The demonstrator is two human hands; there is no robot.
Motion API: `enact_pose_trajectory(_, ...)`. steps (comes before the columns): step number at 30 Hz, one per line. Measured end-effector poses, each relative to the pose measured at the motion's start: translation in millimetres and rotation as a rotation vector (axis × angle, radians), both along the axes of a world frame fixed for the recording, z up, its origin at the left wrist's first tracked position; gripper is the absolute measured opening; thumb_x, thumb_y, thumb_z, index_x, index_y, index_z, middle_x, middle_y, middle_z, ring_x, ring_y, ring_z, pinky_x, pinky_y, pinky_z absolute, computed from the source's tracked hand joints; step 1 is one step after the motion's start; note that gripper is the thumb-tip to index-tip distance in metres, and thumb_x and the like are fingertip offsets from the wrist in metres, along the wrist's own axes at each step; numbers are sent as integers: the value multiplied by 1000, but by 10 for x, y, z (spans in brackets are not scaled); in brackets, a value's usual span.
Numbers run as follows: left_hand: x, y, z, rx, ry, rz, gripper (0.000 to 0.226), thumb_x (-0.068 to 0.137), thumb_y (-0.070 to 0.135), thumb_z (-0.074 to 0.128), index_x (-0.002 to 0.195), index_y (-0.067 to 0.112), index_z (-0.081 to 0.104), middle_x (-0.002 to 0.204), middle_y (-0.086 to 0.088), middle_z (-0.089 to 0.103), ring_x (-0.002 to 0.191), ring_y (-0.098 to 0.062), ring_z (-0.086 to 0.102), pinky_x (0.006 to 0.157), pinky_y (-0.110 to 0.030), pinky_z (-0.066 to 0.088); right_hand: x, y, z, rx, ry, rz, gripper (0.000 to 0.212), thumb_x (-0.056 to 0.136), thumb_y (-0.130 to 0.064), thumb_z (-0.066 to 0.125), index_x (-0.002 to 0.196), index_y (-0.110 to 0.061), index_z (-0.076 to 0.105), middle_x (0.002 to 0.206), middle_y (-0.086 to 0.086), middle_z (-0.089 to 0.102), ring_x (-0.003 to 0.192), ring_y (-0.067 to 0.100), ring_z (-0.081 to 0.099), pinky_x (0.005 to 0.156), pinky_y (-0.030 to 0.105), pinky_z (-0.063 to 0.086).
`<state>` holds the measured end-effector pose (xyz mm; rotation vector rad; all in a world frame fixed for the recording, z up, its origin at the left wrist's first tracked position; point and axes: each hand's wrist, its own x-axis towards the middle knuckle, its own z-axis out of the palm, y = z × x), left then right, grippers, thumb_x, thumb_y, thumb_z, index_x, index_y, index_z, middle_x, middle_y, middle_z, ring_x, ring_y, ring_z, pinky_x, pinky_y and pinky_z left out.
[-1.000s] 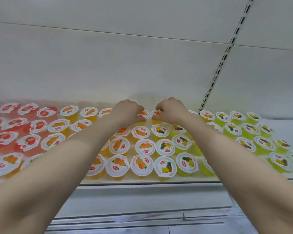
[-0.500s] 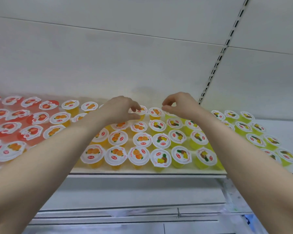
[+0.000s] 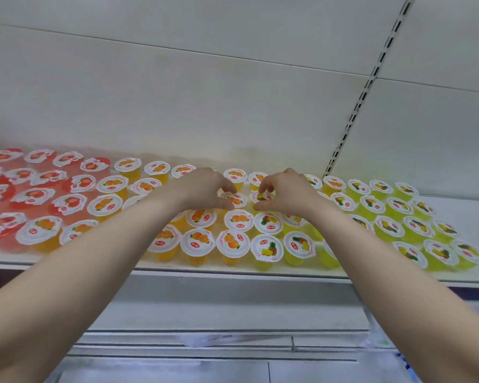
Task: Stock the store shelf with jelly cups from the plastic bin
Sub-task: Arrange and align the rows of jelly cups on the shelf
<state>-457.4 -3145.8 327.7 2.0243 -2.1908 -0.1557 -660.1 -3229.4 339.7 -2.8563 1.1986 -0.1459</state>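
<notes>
- a second ago we had both hands on the back row of the shelf (image 3: 233,270). half a second ago they were lifted, fingers loosely curled and holding nothing.
- now both have come one row nearer to us. the left hand (image 3: 202,189) curls thumb and forefinger round the rim of an orange cup (image 3: 236,199) in the second row from the back. the right hand (image 3: 288,193) pinches the lid edge of the pineapple cup (image 3: 261,197) just beside it. the hands are near each other, not touching.
- our reading: the back-row pair is set and let go, and the next pair is being seated or nudged straight where orange meets pineapple. we cannot tell whether these two are fresh stock or only being tidied.
- the jelly cups (image 3: 233,244) stand upright in rows sorted by flavour: red cups (image 3: 33,194) at left, orange in the middle, pineapple next, green cups (image 3: 415,230) at right. the middle looks nearly full, so we judge little is left to place here.
- plastic bin: not plainly in view.
- writing: each white lid (image 3: 197,241) carries a fruit picture and a small red oval badge with white lettering, too small to read. faint red text near some lid rims is also illegible. we see no price tags or shelf labels.
</notes>
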Motion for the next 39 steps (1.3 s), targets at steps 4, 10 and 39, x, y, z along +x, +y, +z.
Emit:
enact_pose_trajectory(4, -1, -29, -32, -19, 4, -9, 43, 87, 50, 64, 127, 33, 62, 122, 9, 65, 93, -7, 46, 76, -24, 33, 22, -27, -48, 35, -22, -18, 39, 75, -58, 69, 104, -33, 64, 98, -7, 67, 103, 20, 53, 80, 35, 40)
enact_pose_trajectory(10, -36, -81, -71, -79, -6, 29, 41, 89, 50, 62, 126, 31, 63, 120, 5, 67, 110, -18, 55, 78, -26, 36, 25, -29, -59, 58, -50, -61, 40, 76, -57, 70, 106, -30, 65, 105, -4, 67, 107, 21, 53, 89, 41, 47)
enact_pose_trajectory(39, -521, 371, 69, 35, -104, 142, 58, 78, 69, 58, 125, 36, 60, 115, 12, 65, 103, -15, 58, 63, -26, 42, -252, 341, 35, 185, -5, 25, 47, 68, -61, 72, 102, -30, 65, 95, -11, 63, 91, 14, 58, 80, 36, 52)
